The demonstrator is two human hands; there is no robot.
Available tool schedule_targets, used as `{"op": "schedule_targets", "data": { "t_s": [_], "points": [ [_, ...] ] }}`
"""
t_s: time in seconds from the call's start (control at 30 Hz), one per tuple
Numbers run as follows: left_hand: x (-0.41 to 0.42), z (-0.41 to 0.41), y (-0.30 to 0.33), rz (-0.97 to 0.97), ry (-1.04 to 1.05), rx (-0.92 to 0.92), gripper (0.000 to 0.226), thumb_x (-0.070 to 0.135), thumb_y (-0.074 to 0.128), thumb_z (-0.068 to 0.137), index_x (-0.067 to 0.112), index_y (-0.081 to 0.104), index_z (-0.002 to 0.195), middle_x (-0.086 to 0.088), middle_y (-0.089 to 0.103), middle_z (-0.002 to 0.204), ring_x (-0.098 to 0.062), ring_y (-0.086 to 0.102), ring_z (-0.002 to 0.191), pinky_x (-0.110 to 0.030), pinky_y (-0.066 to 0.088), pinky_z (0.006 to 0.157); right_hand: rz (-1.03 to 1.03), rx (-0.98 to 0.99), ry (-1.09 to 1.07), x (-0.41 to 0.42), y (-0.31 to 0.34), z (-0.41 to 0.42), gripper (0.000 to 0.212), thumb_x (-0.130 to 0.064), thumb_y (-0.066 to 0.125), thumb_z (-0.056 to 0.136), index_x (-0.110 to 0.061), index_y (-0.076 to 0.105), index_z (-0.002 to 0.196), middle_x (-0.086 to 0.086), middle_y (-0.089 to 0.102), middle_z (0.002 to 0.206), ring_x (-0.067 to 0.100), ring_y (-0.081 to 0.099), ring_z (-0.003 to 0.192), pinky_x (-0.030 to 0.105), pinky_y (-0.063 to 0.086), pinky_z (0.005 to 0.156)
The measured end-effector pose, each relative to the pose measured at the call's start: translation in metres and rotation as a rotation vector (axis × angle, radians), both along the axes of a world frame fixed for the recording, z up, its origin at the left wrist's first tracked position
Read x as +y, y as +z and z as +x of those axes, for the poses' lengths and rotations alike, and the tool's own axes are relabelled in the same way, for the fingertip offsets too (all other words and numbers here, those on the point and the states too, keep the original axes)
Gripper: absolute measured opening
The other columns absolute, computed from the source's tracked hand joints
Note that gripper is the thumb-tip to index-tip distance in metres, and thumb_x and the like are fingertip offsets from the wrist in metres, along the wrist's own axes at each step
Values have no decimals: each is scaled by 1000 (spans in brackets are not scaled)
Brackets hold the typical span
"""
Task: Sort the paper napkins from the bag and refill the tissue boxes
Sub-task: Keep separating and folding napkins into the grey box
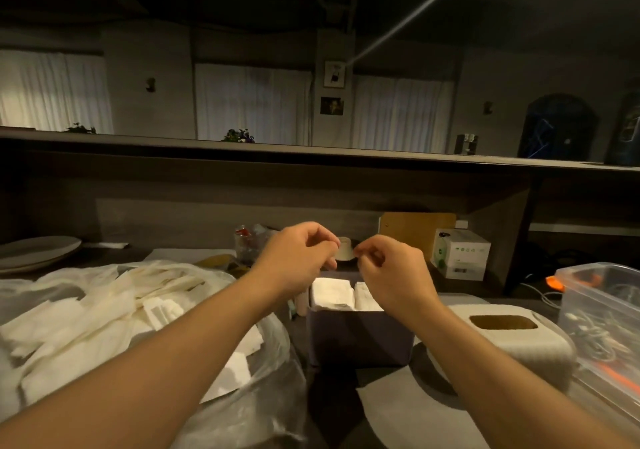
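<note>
Nearest the camera, two bare forearms are reaching up from the bottom corners of the frame; beneath them a flat sheet of paper (408, 410) is lying on the dark worktop (332, 400) at lower centre; at lower left a clear plastic bag (263, 379) is spilling a heap of loose paper napkins (104, 327). At centre a dark open tissue box (360, 338) is standing just right of the bag, holding two upright stacks of folded napkins (334, 293); to its right a pale lidded tissue box (519, 341) with an oval slot is sitting beside a clear plastic container (602, 310) of cables at the right edge. Above the dark box the left hand (301, 258) and right hand (391, 268) are hovering close together, each grip curled, fingertips pinching the edges of a small pale item (345, 249) between them; what it is I cannot tell. Farther back, plates (34, 251) are resting at the left edge; a white carton (462, 258) is standing at right of centre; a long dark shelf (311, 154) is crossing the frame, with curtained windows (252, 102) behind.
</note>
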State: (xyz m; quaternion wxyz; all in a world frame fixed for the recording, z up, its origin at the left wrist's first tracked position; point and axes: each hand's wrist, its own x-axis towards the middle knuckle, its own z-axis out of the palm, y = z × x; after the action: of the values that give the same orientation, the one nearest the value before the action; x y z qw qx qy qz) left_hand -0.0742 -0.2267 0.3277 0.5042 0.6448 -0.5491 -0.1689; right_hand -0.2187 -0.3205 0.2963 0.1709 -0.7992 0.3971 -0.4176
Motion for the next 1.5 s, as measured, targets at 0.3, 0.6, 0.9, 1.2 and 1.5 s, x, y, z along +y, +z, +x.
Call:
{"op": "schedule_targets", "data": {
  "t_s": [0.3, 0.6, 0.9, 1.2, 1.5],
  "points": [
    [73, 72, -26, -145, 198, 202, 16, 27, 59, 103, 26, 73, 95, 1, 73, 73, 2, 58, 55, -26, 43, 62, 96, -238, 270, 81, 3, 59, 17, -24, 62, 100, -40, 66, 94, -17, 68, 84, 3, 65, 77, 15, 56, 63],
    [88, 102, -86, 5, 420, 34, 21, 34, 61, 99, 28, 70, 82, 10, 69, 71, -11, 64, 73, -27, 49, 65, 427, 286, 381, 97, -21, 124, 22, -26, 55, 100, -30, 74, 111, -8, 73, 96, 10, 69, 90, 34, 61, 87],
    [86, 118, -108, 69, 495, -283, 16, 24, 59, 100, 39, 62, 107, 23, 58, 106, -2, 55, 99, -14, 45, 85, 306, 558, 271, 85, -75, 139, 56, -34, 50, 105, -18, 33, 156, 4, 33, 161, 27, 24, 150, 40, 19, 124],
    [79, 115, -115, 389, 366, -510, 59, 31, 45, 105, 27, 23, 160, 7, 28, 165, -17, 22, 149, -34, 23, 122, 376, 372, 292, 87, -78, 142, 27, -24, 58, 101, -22, 62, 128, -5, 67, 116, 13, 63, 105, 24, 55, 88],
    [81, 110, -117, 442, 339, -598, 50, 27, 35, 108, 28, 27, 157, 7, 34, 159, -18, 32, 139, -34, 21, 118, 314, 570, 230, 84, -86, 140, 47, -43, 52, 102, -21, 48, 144, 3, 34, 153, 27, 35, 142, 43, 27, 120]
  ]
}}
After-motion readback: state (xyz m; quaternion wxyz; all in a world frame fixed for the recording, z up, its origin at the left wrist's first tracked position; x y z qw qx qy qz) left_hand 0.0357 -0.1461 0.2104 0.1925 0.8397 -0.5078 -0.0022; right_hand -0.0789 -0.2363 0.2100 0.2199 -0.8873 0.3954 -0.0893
